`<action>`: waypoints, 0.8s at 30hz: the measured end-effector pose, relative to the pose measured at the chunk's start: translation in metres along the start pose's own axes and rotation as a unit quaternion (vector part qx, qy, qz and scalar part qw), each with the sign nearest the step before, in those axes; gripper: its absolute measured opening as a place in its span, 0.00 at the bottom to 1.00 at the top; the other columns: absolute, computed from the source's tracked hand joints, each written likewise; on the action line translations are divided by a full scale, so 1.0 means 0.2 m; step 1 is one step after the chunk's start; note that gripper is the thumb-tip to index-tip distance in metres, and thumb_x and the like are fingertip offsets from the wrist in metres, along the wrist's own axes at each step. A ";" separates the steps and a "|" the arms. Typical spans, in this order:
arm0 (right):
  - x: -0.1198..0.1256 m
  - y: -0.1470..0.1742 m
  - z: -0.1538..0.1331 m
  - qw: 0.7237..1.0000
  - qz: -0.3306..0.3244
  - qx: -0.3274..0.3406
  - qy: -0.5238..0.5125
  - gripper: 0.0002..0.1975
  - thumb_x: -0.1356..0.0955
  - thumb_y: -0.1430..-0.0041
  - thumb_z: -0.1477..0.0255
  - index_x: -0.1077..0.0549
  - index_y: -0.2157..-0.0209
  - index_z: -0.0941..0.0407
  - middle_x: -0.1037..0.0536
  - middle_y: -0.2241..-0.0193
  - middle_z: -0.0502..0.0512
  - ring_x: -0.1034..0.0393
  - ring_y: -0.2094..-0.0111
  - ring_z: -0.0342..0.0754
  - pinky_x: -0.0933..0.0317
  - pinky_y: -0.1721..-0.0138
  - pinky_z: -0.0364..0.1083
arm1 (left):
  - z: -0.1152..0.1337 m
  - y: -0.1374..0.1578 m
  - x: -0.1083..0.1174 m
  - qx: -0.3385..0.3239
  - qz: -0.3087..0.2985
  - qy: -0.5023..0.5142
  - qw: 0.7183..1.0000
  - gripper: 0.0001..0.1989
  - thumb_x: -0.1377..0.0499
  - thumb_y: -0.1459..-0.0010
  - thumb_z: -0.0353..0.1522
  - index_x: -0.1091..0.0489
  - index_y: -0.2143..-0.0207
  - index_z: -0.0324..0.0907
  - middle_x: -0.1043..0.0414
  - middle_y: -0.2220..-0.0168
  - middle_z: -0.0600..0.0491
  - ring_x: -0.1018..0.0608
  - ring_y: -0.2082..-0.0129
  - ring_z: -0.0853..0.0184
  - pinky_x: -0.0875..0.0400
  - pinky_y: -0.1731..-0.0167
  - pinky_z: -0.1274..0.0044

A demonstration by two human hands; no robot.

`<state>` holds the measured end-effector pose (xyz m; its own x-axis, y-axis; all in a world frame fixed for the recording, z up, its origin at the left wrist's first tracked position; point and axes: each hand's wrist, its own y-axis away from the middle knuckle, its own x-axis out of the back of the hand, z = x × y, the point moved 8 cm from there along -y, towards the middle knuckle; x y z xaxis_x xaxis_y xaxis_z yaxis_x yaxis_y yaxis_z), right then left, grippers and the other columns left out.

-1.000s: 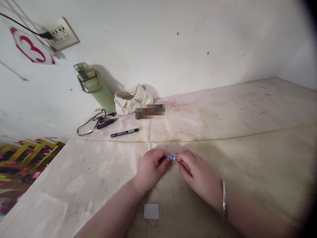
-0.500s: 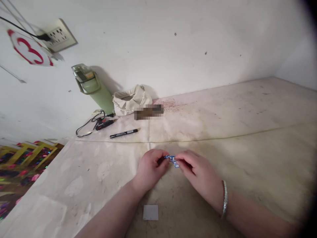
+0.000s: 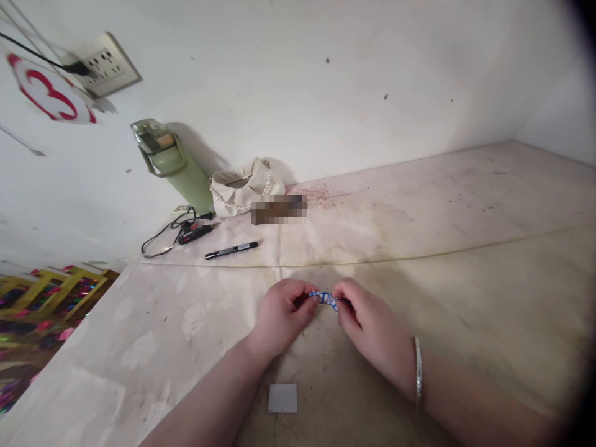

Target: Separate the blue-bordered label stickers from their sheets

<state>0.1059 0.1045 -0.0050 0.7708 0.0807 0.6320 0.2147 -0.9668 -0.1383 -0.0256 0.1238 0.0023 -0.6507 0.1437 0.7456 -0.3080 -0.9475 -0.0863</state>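
Between my two hands is a small strip of blue-and-white patterned material [image 3: 326, 298], possibly ribbon or paper; I cannot tell which. My left hand [image 3: 285, 316] pinches its left end between thumb and fingers. The right end is pinched by my right hand [image 3: 365, 323], which wears a silvery bracelet at the wrist. Both hands are closed a little above or on the covered table, and the fingertips hide the strip's ends. Below my left hand a small white square card [image 3: 282, 398] lies flat on the table.
Toward the wall lie a black marker [image 3: 231, 249] and a black corded tool [image 3: 195, 234]. A green bottle [image 3: 189, 180] and a cream handbag [image 3: 237, 198] stand behind, beside a pixelated object [image 3: 278, 210]. A yellow rack [image 3: 60, 288] with shiny colored pieces is beyond the table's left edge.
My right hand has shifted its grip slightly on the blue-and-white strip, whose loose end no longer hangs in view as before. My left hand has barely moved; the card has stayed put.
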 end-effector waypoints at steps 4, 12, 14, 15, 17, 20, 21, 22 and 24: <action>0.00 0.00 -0.03 0.998 0.009 0.050 -0.030 0.07 0.39 0.42 0.78 0.30 0.67 0.55 0.25 0.68 0.54 0.30 0.67 0.47 0.38 0.66 0.46 | 0.01 0.00 0.00 -0.004 0.004 0.005 1.000 0.07 0.44 0.44 0.30 0.26 0.66 0.43 0.26 0.70 0.54 0.26 0.68 0.67 0.34 0.67 0.77; -0.01 -0.01 0.00 0.999 -0.002 -0.006 -0.036 0.02 0.35 0.43 0.73 0.31 0.69 0.55 0.25 0.75 0.50 0.31 0.73 0.46 0.39 0.72 0.44 | 0.01 0.00 0.00 -0.005 -0.005 0.030 1.000 0.06 0.43 0.45 0.30 0.26 0.66 0.44 0.25 0.70 0.54 0.26 0.68 0.67 0.34 0.68 0.78; 0.00 -0.01 0.01 0.999 0.004 -0.011 -0.040 0.01 0.35 0.43 0.72 0.32 0.68 0.55 0.25 0.75 0.50 0.32 0.75 0.45 0.40 0.74 0.44 | 0.01 0.00 0.00 -0.009 -0.008 0.032 0.999 0.06 0.43 0.45 0.30 0.26 0.67 0.43 0.26 0.70 0.54 0.26 0.68 0.67 0.34 0.68 0.78; 0.00 -0.01 0.02 0.999 0.007 -0.014 -0.042 0.02 0.35 0.43 0.72 0.32 0.67 0.54 0.25 0.75 0.50 0.32 0.75 0.45 0.40 0.74 0.43 | 0.01 0.00 0.00 -0.012 -0.010 0.031 0.999 0.06 0.43 0.45 0.29 0.26 0.67 0.43 0.26 0.71 0.54 0.26 0.69 0.67 0.34 0.68 0.78; 0.00 -0.01 0.02 0.999 0.011 -0.018 -0.046 0.05 0.35 0.43 0.71 0.33 0.64 0.54 0.25 0.75 0.50 0.32 0.76 0.45 0.41 0.76 0.43 | 0.03 0.00 0.00 -0.023 -0.014 0.034 0.999 0.06 0.43 0.45 0.29 0.26 0.68 0.43 0.26 0.71 0.54 0.26 0.69 0.67 0.35 0.68 0.78; 0.00 -0.01 0.03 0.999 0.017 -0.026 -0.039 0.08 0.35 0.43 0.71 0.33 0.60 0.54 0.24 0.75 0.50 0.32 0.76 0.45 0.41 0.76 0.43 | 0.05 0.00 0.00 -0.043 -0.026 0.046 0.998 0.06 0.43 0.44 0.29 0.26 0.67 0.43 0.26 0.71 0.54 0.26 0.69 0.68 0.35 0.68 0.78; 0.00 -0.01 0.04 0.999 0.016 -0.028 -0.035 0.08 0.35 0.43 0.71 0.33 0.60 0.55 0.24 0.75 0.50 0.32 0.76 0.45 0.41 0.76 0.43 | 0.06 0.00 0.00 -0.049 -0.031 0.049 0.997 0.07 0.44 0.44 0.29 0.26 0.67 0.43 0.26 0.71 0.54 0.26 0.69 0.68 0.35 0.67 0.78; 0.00 -0.01 0.04 0.999 0.015 -0.030 -0.032 0.08 0.35 0.43 0.71 0.32 0.60 0.55 0.24 0.75 0.50 0.31 0.76 0.45 0.41 0.76 0.43 | 0.07 0.01 -0.01 -0.054 -0.036 0.052 0.997 0.07 0.44 0.43 0.29 0.25 0.66 0.43 0.26 0.71 0.54 0.26 0.69 0.68 0.36 0.67 0.78; 0.00 -0.01 0.04 0.999 0.012 -0.033 -0.028 0.08 0.35 0.43 0.72 0.32 0.60 0.55 0.24 0.74 0.51 0.31 0.74 0.46 0.40 0.75 0.44 | 0.08 0.01 -0.01 -0.063 -0.047 0.054 0.995 0.08 0.44 0.42 0.29 0.25 0.66 0.43 0.26 0.71 0.54 0.27 0.69 0.68 0.36 0.67 0.78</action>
<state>0.1101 0.1084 -0.0105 0.8085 0.0690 0.5845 0.1575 -0.9822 -0.1019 -0.0135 0.1176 0.0111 -0.6839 0.2671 0.6789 -0.4511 -0.8862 -0.1057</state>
